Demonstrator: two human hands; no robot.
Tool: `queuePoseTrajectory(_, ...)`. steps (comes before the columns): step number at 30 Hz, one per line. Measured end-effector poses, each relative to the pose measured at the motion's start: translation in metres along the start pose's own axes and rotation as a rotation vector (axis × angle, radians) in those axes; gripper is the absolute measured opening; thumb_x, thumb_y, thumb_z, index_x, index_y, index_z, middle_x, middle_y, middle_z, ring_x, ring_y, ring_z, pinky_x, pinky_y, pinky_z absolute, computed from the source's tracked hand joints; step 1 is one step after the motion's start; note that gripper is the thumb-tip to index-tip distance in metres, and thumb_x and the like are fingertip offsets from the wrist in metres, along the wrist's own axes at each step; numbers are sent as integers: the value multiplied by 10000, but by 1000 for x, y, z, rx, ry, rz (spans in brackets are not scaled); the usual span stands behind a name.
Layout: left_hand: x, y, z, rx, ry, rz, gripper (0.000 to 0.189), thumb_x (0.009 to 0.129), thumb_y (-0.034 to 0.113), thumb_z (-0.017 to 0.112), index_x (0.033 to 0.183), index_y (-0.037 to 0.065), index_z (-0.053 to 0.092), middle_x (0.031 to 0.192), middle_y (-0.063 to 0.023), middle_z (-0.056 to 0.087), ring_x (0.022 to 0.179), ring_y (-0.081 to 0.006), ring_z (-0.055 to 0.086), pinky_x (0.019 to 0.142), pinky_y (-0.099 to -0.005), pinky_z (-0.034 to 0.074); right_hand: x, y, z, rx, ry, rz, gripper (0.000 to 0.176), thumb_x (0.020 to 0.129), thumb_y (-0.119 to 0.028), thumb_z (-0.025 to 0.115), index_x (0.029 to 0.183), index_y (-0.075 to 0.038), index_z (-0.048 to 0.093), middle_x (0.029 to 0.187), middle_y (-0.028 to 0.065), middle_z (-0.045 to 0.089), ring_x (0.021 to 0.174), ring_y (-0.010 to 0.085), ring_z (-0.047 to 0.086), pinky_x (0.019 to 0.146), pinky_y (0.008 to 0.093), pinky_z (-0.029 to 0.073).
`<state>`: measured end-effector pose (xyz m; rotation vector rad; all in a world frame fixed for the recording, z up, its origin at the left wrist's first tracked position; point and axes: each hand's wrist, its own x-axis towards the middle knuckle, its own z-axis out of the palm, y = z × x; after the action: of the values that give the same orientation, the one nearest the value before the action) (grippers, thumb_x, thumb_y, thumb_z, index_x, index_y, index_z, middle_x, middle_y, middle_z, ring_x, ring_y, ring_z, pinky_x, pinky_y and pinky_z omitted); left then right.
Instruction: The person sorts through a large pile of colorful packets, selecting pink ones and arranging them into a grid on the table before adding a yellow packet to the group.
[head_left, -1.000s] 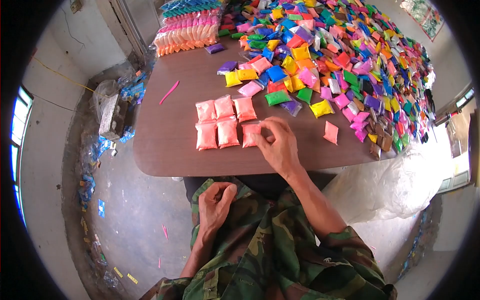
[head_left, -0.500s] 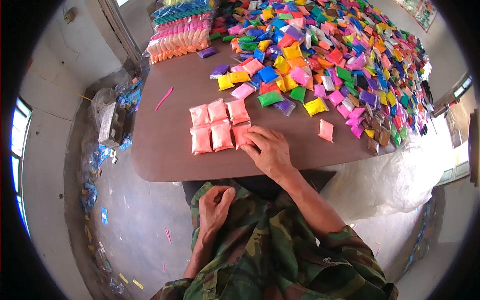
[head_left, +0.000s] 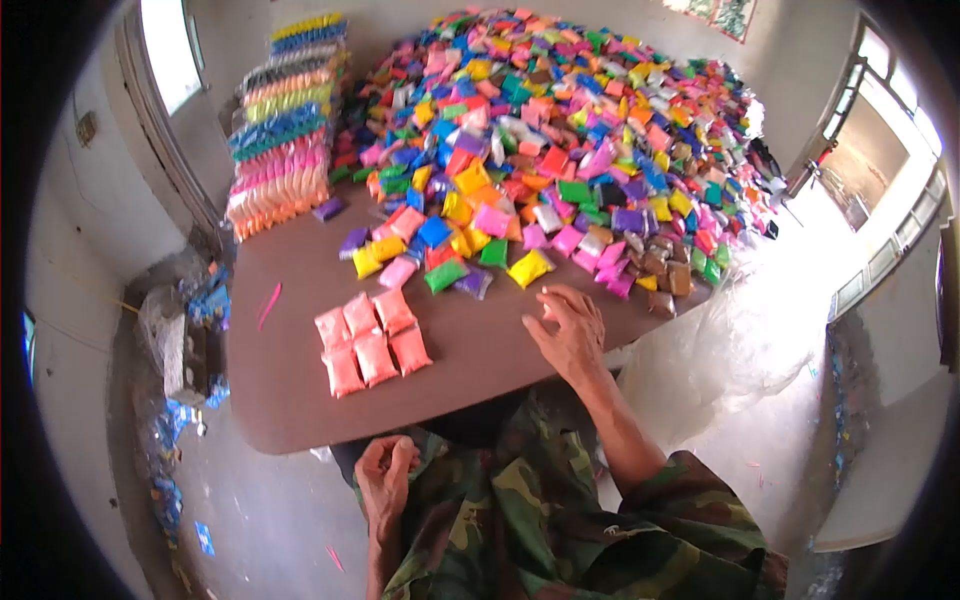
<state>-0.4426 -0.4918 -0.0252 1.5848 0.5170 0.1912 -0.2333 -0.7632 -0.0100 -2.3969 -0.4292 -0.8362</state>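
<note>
Several salmon-pink packets (head_left: 374,358) lie in two rows on the brown table (head_left: 290,410). My right hand (head_left: 570,330) is over the table to the right of them, fingers curled and partly bent. The single salmon packet seen there before is hidden at or under these fingers; only a small pale bit shows at the fingertips. My left hand (head_left: 385,475) rests near my lap below the table edge, fingers curled in, and what it holds, if anything, is hidden. A yellow packet (head_left: 530,267) lies just beyond my right hand.
A big heap of coloured packets (head_left: 560,130) covers the back and right of the table. Stacked packet bundles (head_left: 285,130) stand at the back left. A pink strip (head_left: 269,305) lies on the left. Clear plastic sheeting (head_left: 690,370) hangs at the right.
The view has tilted up and turned. My right hand has left the lower right packet of the rows and moved right, to where the single salmon packet lay.
</note>
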Motion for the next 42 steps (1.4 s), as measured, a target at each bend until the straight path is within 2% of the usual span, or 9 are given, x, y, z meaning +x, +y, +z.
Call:
queuePoseTrajectory(8,5,40,8,-1,-29,199,248,981,198,682,971,-49,696,790,-91,706,684,-127,630,670,-279,530,2,61,11,152,26,86,224,898,-226,765,1101,-133,756,1133,87,736,1039,289,705,855,409,547)
queuePoseTrajectory(11,14,49,6,77,-69,220,233,942,169,734,1016,-48,698,805,-74,711,705,-108,636,670,-270,528,13,22,-13,506,-193,309,197,952,-246,727,1099,-120,763,1087,129,754,976,276,737,834,354,563)
queuePoseTrajectory(16,2,94,26,119,-123,416,315,922,188,778,1140,-32,724,921,-90,740,882,-156,696,795,-290,555,-13,-71,-23,1110,-659,17,225,1040,-246,640,1172,-99,747,1049,35,769,974,100,691,880,300,549)
queuePoseTrajectory(23,-3,89,14,96,-219,441,296,957,177,749,1144,-51,726,924,-97,757,865,-154,703,799,-301,556,-34,-121,-28,1098,-584,-51,232,983,-214,725,1146,-51,735,1003,82,743,919,176,691,824,338,548)
queuePoseTrajectory(33,0,70,12,431,27,694,144,931,114,742,946,-29,731,723,-125,719,661,-156,676,619,-319,523,-47,-131,-22,941,-419,-128,259,954,-207,758,1133,-21,739,1000,121,719,856,206,673,766,349,546)
queuePoseTrajectory(37,0,65,13,246,22,616,184,962,145,706,911,-32,711,689,-93,689,614,-143,618,585,-322,496,-53,-131,-19,1134,-474,56,357,959,-210,775,1250,-12,716,1057,40,726,914,93,639,771,267,520)
queuePoseTrajectory(40,-3,71,19,144,36,565,228,987,169,675,899,-40,697,684,-74,673,616,-127,583,578,-316,478,-58,-136,-13,1513,-713,495,384,970,-243,768,1283,-29,705,1044,-15,699,933,57,594,791,250,495)
queuePoseTrajectory(41,-4,74,21,125,45,563,244,995,178,665,896,-43,693,684,-68,669,623,-121,573,578,-312,473,-65,-139,-3,1539,-692,488,373,977,-250,761,1280,-38,710,1036,-23,690,922,55,586,781,244,487)
queuePoseTrajectory(42,-5,70,13,151,-21,383,279,1038,216,637,1160,-25,706,898,-72,707,785,-165,653,740,-311,545,-67,-145,1,1566,-670,480,362,983,-256,754,1277,-48,715,1027,-31,681,911,54,578,772,238,479)
